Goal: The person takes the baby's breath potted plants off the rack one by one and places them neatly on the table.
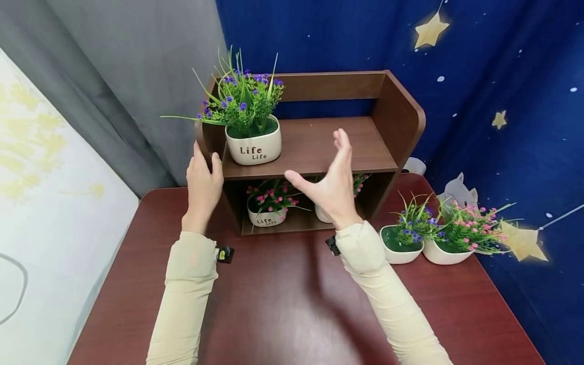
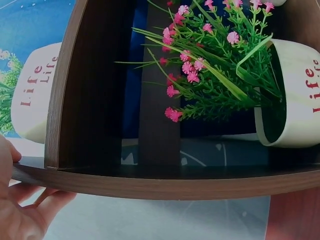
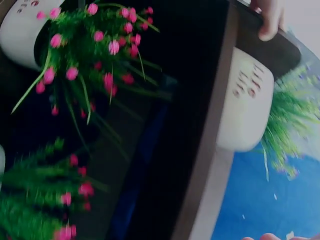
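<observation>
My left hand (image 1: pixel 203 182) holds the left side panel of a brown wooden shelf (image 1: pixel 330 147), thumb on the inner face and fingers outside. In the left wrist view the fingers (image 2: pixel 56 202) show beyond the panel's edge. My right hand (image 1: pixel 332 183) is in front of the upper board, thumb and fingers spread apart, holding nothing. A white "Life" pot with purple flowers (image 1: pixel 253 144) stands on the upper board's left part. On the lower level a pink-flowered pot (image 1: pixel 267 218) stands at left; another pink-flowered pot (image 1: pixel 322 215) is partly hidden behind my right hand.
On the dark red table (image 1: pixel 274 294), right of the shelf, stand a purple-flowered pot (image 1: pixel 401 248) and a pink-flowered pot (image 1: pixel 449 253), side by side. A grey curtain (image 1: pixel 137 76) and a blue star-patterned curtain (image 1: pixel 319 35) hang behind.
</observation>
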The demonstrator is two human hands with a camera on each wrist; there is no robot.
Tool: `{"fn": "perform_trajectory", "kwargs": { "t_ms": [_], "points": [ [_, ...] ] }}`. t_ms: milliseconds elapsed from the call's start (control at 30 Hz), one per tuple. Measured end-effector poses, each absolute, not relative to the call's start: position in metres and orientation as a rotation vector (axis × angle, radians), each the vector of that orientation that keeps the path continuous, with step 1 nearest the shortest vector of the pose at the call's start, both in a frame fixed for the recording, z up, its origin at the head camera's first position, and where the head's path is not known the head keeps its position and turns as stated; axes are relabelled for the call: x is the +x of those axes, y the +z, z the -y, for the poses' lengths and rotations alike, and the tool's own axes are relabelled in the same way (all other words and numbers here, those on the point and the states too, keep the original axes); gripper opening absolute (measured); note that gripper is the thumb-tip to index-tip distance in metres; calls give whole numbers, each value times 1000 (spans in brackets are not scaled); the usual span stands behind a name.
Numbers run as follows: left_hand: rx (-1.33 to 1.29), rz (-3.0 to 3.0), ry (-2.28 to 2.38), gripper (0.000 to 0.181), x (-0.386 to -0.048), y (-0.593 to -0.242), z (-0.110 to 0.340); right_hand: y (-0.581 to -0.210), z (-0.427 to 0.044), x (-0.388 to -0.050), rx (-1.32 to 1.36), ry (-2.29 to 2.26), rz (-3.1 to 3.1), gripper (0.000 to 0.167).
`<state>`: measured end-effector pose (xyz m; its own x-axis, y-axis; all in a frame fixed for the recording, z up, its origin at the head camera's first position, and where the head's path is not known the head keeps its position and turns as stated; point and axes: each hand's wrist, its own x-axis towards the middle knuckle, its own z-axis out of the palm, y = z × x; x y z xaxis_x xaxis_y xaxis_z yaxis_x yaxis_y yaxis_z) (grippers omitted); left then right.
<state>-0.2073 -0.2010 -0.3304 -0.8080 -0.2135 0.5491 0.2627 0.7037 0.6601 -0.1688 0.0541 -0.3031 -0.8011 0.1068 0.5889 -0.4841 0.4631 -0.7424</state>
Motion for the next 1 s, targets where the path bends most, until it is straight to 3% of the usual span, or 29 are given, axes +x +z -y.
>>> {"fn": "perform_trajectory", "kwargs": {
  "t_ms": [267, 1000],
  "points": [
    [-69, 2273, -993, 56, -209, -331, 200, -313, -11, -197, 278, 1298, 2259, 115],
    [-34, 2290, -980, 58, -206, -333, 201, -316, 53, -237, 202, 1283, 2394, 127]
  ]
}}
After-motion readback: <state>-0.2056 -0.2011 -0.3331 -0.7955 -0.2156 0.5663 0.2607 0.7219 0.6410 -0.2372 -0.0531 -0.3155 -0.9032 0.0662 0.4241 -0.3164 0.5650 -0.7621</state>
